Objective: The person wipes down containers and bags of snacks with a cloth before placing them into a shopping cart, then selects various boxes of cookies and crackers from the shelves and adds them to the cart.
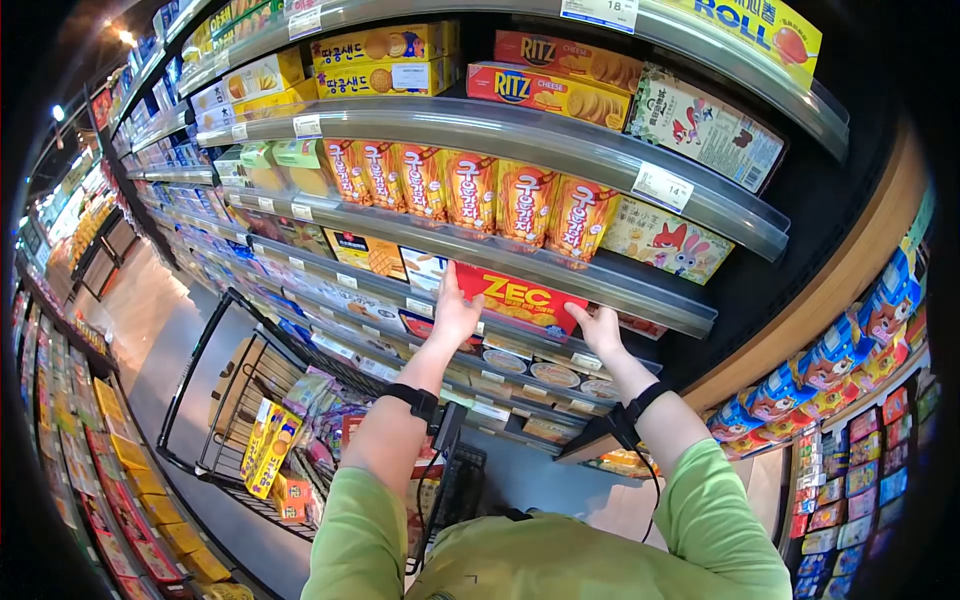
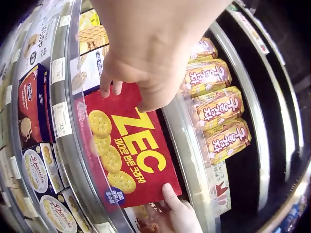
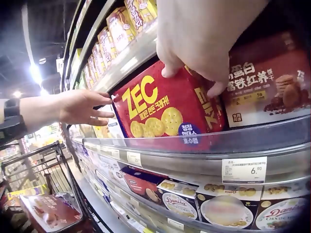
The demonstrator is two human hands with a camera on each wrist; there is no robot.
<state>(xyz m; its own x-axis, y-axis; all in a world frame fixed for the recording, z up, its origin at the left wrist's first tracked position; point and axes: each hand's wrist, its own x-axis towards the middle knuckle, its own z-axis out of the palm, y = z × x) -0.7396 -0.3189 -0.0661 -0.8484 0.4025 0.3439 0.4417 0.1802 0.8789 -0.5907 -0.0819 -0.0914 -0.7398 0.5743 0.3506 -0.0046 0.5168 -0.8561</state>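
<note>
A red ZEC cracker box (image 1: 520, 303) stands on a shelf behind the clear front lip, yellow letters and round crackers on its face. My left hand (image 1: 457, 312) is at its left end, the thumb over the front face. At the opposite end, my right hand (image 1: 598, 330) grips the box, thumb on the front and a finger on the side panel, as the right wrist view shows. Beside the box on the right is a brown-red biscuit box (image 3: 272, 80). A waffle-picture box (image 2: 93, 36) stands past its left end.
Orange snack packs (image 1: 470, 192) line the shelf above, with Ritz boxes (image 1: 548, 93) higher up. Danisa tins (image 3: 177, 204) sit below. A shopping cart (image 1: 215, 400) holding several packages stands at the left. Hanging snack bags (image 1: 800, 375) are at the right.
</note>
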